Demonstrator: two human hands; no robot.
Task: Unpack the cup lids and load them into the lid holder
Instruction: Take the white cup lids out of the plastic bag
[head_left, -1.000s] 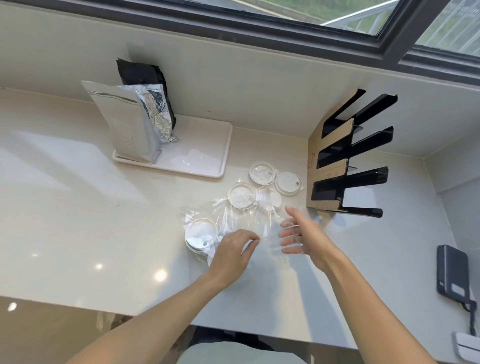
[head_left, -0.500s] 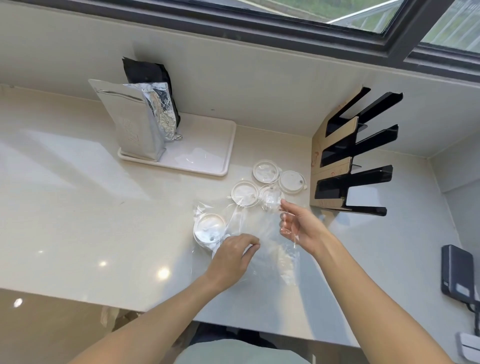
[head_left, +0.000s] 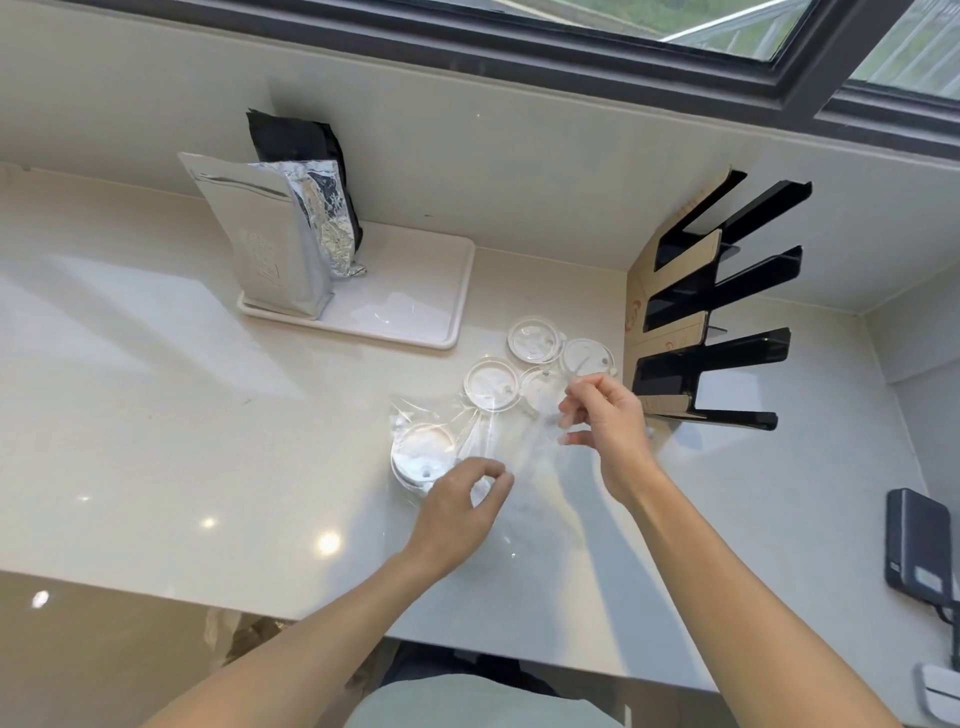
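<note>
Both hands pinch the clear bag (head_left: 519, 457).

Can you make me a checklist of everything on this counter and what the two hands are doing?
Surface: pale glossy counter, light glare spots.
Job's things: loose clear lids lying flat; a white lid stack inside the clear plastic bag; black lid holder standing at the wall, slots look empty.
Clutter: silver pouch and black pouch upright on a white tray.
Hands: left hand pinches the bag's near edge; right hand pinches its far part with fingers.
Cables: dark device at right with a cord.
Surroundings: window above the wall.
</note>
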